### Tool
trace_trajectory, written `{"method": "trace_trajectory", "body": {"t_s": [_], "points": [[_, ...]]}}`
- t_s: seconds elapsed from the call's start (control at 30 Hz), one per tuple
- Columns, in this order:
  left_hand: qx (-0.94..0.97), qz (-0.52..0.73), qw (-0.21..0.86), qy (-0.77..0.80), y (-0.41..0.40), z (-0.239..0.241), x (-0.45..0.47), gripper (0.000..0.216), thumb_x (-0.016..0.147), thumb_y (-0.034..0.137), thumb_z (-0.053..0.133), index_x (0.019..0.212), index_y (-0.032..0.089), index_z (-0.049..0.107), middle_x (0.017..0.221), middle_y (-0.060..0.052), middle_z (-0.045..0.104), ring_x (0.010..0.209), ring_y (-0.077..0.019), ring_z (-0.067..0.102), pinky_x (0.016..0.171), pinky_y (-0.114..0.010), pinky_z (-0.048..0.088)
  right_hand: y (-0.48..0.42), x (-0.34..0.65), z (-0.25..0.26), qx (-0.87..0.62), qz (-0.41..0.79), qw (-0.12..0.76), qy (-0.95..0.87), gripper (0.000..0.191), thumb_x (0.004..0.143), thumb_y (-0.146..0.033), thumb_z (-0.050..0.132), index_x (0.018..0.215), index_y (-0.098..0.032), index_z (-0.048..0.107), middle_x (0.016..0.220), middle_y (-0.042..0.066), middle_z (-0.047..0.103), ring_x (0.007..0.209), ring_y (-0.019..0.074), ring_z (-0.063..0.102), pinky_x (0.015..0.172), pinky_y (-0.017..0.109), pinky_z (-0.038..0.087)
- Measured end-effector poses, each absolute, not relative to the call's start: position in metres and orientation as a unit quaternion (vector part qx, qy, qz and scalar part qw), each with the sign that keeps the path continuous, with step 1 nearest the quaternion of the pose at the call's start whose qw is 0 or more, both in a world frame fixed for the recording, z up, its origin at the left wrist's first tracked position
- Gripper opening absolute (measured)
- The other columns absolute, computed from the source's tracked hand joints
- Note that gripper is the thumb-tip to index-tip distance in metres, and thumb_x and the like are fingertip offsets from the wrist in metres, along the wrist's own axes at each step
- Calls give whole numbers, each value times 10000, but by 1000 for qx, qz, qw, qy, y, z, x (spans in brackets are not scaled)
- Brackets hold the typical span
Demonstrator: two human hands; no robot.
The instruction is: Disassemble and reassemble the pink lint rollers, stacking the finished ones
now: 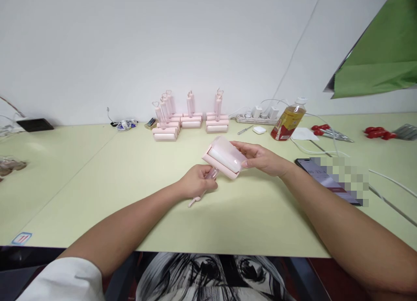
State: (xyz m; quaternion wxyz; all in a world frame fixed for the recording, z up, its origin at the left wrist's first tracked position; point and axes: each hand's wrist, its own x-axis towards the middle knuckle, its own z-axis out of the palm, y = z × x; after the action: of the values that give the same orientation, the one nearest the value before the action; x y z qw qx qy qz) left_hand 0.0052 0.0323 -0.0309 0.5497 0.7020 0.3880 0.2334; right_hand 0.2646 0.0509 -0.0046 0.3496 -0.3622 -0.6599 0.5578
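Note:
Between my hands is a pink lint roller point(224, 157) with a white roll and a translucent cover, tilted above the table. My left hand point(199, 181) is closed around its clear handle, and the pink end with a small strap pokes out below the fist. The fingers of my right hand point(260, 157) grip the right end of the head, thumb in front and fingers behind. Farther back, several similar pink lint rollers point(165, 131) stand in groups against the wall, handles up. Part of the held handle is hidden by my left fingers.
Right of the rollers are a power strip point(257, 118), a screwdriver point(245, 130), a small white case point(259, 130) and a drink bottle point(289, 119). A phone point(325, 179), cables and red-handled tools point(330, 133) lie farther right. A coiled cable point(124, 125) sits back left.

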Motion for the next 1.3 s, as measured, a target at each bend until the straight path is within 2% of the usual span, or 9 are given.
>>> {"method": "trace_trajectory", "body": {"t_s": [0.33,0.37,0.43,0.53,0.6,0.67,0.8,1.07,1.3], "points": [[745,146,558,334,36,-24,-2,105,673,210,631,711,162,545,581,63,400,493,-73,381,454,-209,276,36,250,0,-372,523,373,-671,778,755,-410,743,1446,-288,407,1232,77,618,1095,245,583,877,356,480],[749,150,551,335,34,-23,-3,139,668,194,635,795,159,589,595,64,423,491,-74,402,450,-205,288,35,249,1,-373,518,371,-674,763,755,-399,744,1437,-281,422,1237,77,618,1103,246,579,884,355,474],[742,169,551,341,31,-23,-3,432,674,172,646,1102,182,584,644,65,478,482,-79,457,432,-193,309,34,249,2,-371,510,370,-683,723,748,-375,748,1405,-268,467,1239,74,618,1112,249,573,889,354,469],[714,188,588,329,29,-24,-2,745,769,258,658,1422,244,299,699,68,497,464,-82,511,404,-172,332,34,248,2,-365,500,377,-689,677,727,-365,755,1353,-263,520,1198,70,628,1087,256,578,873,360,474],[712,189,600,311,30,-26,-2,624,853,402,603,1384,213,336,688,65,480,451,-76,514,396,-162,344,33,247,1,-361,500,379,-690,661,717,-369,755,1333,-266,536,1169,66,631,1059,256,584,858,361,478],[720,185,595,307,32,-28,-1,474,900,527,496,1198,158,480,680,44,491,438,-71,507,383,-161,350,33,244,-1,-360,499,378,-692,655,718,-372,750,1328,-268,537,1156,63,628,1038,251,584,849,357,476],[721,182,588,318,37,-32,-1,480,910,615,402,913,149,513,691,6,550,424,-69,505,385,-179,384,30,236,-6,-371,475,390,-696,663,729,-387,735,1343,-261,516,1154,64,605,1008,245,571,839,351,468],[679,177,637,318,37,-27,0,487,878,646,448,846,164,501,650,8,573,402,-88,511,344,-193,372,21,214,-16,-378,523,387,-658,641,806,-406,658,1384,-266,417,1040,38,583,851,186,565,726,291,479],[655,180,649,343,35,-27,0,504,861,655,473,790,158,506,623,10,570,380,-78,494,338,-188,362,20,206,-19,-405,529,399,-630,728,806,-423,653,1452,-246,366,1067,39,607,862,188,580,741,292,492]]}}
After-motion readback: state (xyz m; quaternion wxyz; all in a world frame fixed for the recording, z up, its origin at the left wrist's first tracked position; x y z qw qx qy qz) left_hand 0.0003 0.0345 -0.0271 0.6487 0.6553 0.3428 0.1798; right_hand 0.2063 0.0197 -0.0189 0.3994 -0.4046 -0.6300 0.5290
